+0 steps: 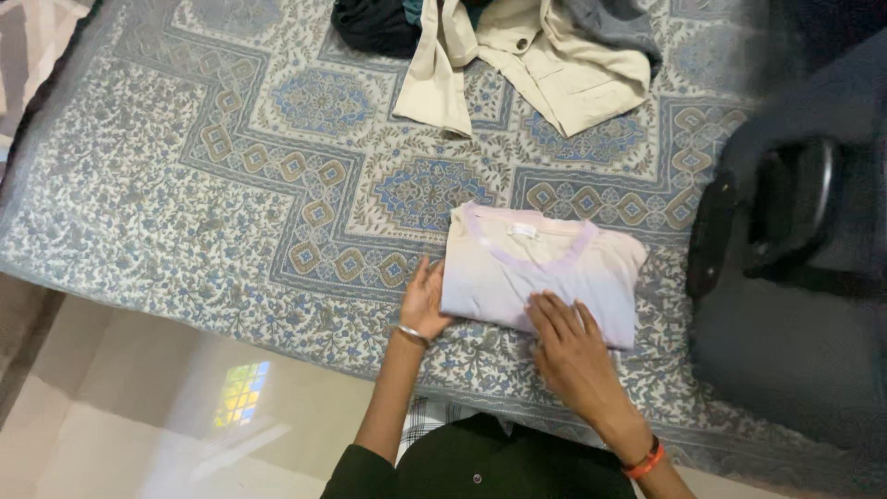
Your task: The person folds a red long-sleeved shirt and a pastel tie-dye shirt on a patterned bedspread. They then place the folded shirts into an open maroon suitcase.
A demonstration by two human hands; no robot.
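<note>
**Hands flat on a folded shirt at the bed's near edge**

Both hands rest on a folded pale shirt (540, 273) with a lilac neckband, lying on the bed (185, 212) under a blue-and-tan patterned cover. Left hand (424, 300), a metal bangle at its wrist, lies open with fingers together against the shirt's nine o'clock edge, palm on the cover just beside the fabric. Right hand (571, 346), an orange band at its wrist, lies spread, fingers pressing on the shirt's six o'clock edge. Neither hand pinches anything

From the shirt, the bed's near edge runs close by at six o'clock, just past the wrists, with pale floor (139, 416) beyond it toward seven and eight o'clock. Open cover stretches wide toward nine and ten o'clock. At twelve o'clock, well apart from the shirt, a crumpled beige jacket (545, 60) lies with dark clothes (379, 26) at eleven o'clock beside it. At three o'clock a dark suitcase (795, 277) stands near the shirt's right edge, a narrow strip of cover between them, closing off that side
</note>
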